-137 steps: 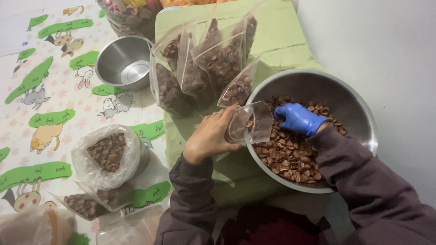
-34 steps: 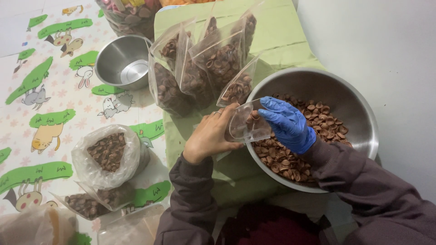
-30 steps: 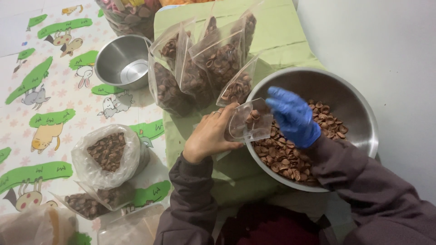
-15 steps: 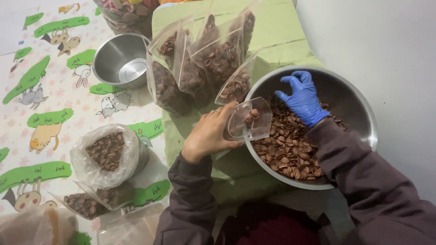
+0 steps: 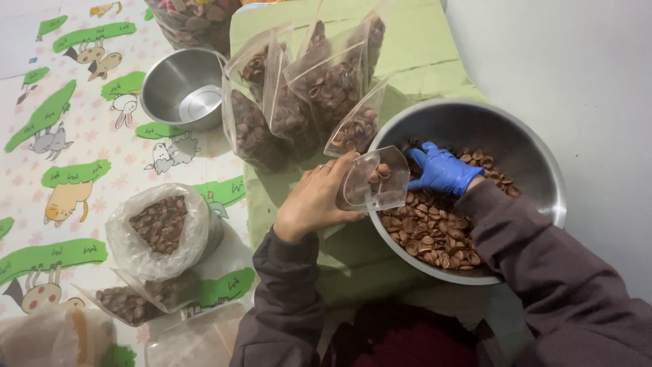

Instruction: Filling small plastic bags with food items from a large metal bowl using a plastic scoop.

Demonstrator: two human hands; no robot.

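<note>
The big bowl (image 5: 536, 177) at the right edge of the green cloth (image 5: 421, 54) is brushed metal with a dull sheen, like the small bowl (image 5: 182, 88) on the glossy printed plastic mat (image 5: 68, 136), and the cloth itself looks matt and soft. The right hand (image 5: 441, 170) wears a smooth blue rubber glove and lies on dry, ridged brown shells (image 5: 435, 231), while the bare left hand (image 5: 314, 200) grips a clear, shiny plastic pouch (image 5: 373, 182). The standing bags (image 5: 299, 95) are glossy clear plastic, the sack (image 5: 159, 231) thin and crinkled, the sleeves matt knit
</note>
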